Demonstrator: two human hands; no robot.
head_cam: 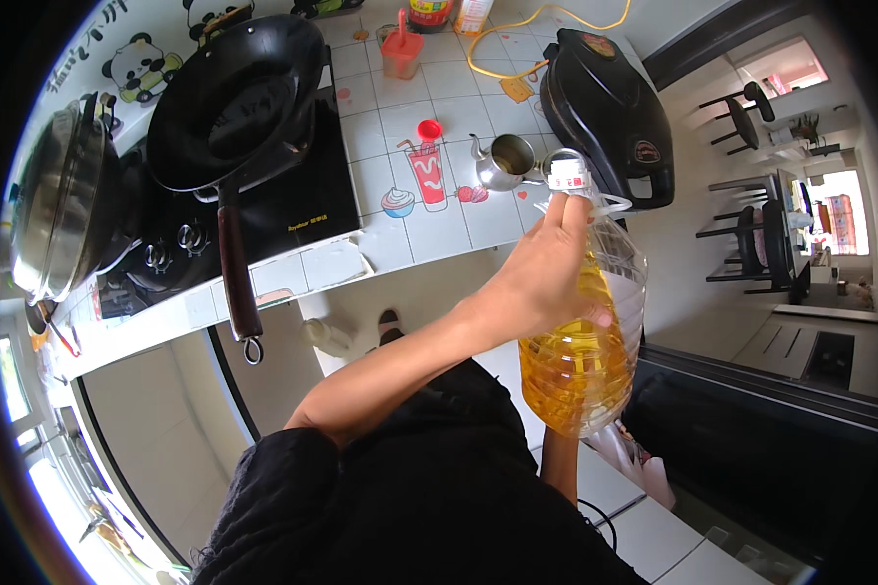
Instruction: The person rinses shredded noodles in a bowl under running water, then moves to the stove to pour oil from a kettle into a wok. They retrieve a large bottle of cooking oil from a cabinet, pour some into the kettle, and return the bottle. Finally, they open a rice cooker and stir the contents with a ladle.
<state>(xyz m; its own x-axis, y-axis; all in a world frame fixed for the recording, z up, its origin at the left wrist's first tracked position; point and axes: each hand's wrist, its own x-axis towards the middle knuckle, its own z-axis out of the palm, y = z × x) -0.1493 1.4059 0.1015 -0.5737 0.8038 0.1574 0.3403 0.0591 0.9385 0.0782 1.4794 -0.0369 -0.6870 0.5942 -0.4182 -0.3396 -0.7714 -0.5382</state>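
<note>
My left hand (549, 274) is closed around the neck area of a large clear plastic bottle of yellow oil (578, 365), its fingers just below the white cap (569, 175). The bottle is partly filled and stands roughly upright over the counter's front edge. Behind the bottle my right forearm (560, 461) shows, while my right hand is hidden. Just beyond the bottle's top, a small metal pot with a spout (508, 162) sits open on the tiled counter. A red round cap (429, 130) lies to its left.
At left, a black wok (241, 102) with a wooden handle rests on the black cooktop (314, 197), beside a metal steamer pot (55, 197). A black electric appliance (607, 110) stands right, near a yellow cord (483, 69). A red-lidded container (401, 55) is farther back.
</note>
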